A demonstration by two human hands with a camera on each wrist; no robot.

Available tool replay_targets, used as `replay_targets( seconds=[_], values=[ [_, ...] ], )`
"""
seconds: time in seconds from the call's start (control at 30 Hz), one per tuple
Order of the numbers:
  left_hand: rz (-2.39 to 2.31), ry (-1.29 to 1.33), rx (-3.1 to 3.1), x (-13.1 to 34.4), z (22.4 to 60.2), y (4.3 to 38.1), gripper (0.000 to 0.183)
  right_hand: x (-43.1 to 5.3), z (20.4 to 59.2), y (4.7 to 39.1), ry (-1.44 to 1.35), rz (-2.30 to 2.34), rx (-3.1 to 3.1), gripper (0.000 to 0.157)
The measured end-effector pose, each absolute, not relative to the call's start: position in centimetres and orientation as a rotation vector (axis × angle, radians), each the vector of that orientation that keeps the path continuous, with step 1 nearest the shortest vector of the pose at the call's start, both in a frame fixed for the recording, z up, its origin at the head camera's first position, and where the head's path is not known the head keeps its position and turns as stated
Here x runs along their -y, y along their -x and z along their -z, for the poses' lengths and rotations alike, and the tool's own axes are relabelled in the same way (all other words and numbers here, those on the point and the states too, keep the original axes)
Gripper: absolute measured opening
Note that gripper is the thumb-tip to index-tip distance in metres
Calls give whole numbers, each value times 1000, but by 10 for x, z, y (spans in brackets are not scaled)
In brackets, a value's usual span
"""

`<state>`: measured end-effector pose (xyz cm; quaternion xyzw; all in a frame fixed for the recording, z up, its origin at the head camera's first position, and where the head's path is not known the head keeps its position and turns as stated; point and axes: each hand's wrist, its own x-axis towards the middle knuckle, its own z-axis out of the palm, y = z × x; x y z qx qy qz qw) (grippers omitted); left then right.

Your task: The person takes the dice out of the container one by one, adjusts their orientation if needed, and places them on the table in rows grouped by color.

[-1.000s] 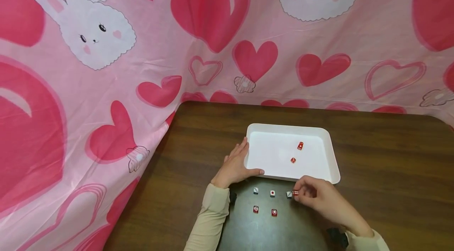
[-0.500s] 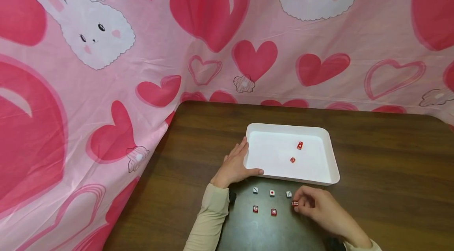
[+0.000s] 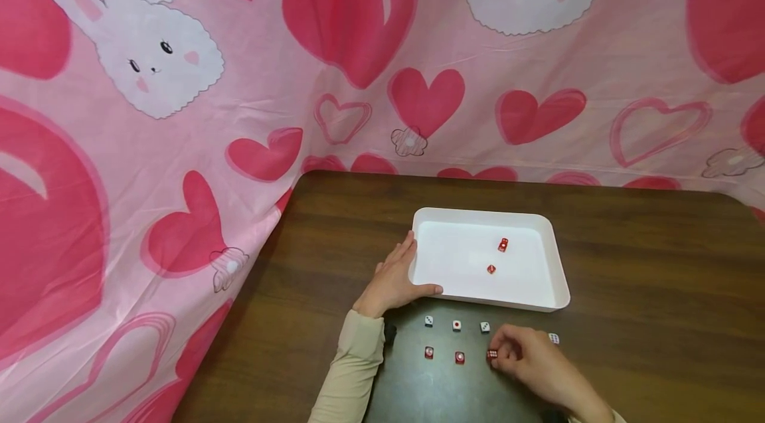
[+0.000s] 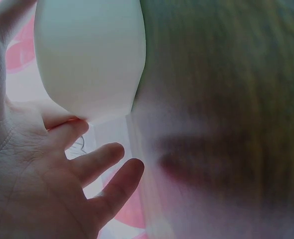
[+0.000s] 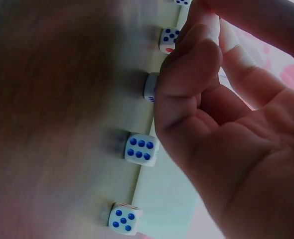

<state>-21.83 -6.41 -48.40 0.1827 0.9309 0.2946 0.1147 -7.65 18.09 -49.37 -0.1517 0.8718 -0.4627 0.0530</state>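
My right hand (image 3: 526, 356) pinches a red die (image 3: 492, 354) between thumb and fingertips, low over the table at the right end of the near row. To its left sit two red dice, one at the far left (image 3: 429, 352) and another beside it (image 3: 459, 357). Behind runs a row of white dice (image 3: 457, 325), partly covered by this hand; the right wrist view shows several, including a blue-dotted die (image 5: 141, 149). My left hand (image 3: 391, 283) lies against the near left corner of the white tray (image 3: 478, 299), thumb on the near rim, fingers stretched along the left wall.
Inside the tray are more red dice: a touching pair (image 3: 503, 245) and a single die (image 3: 491, 269). The brown wooden table (image 3: 645, 263) extends around it. A pink heart-patterned cloth (image 3: 358, 117) hangs behind and at the left.
My right hand has drawn the red die from beside the third white die toward me, into line with the near red dice. A white die now shows behind that hand. The left hand stays put.
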Motion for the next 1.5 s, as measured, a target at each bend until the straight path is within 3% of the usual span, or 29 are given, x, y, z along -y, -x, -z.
replay_targets(
  seconds=[1.5],
  values=[
    [-895, -540, -2714, 65, 484, 218, 106, -166, 500, 75, 417, 1139, -2841, 17]
  ],
)
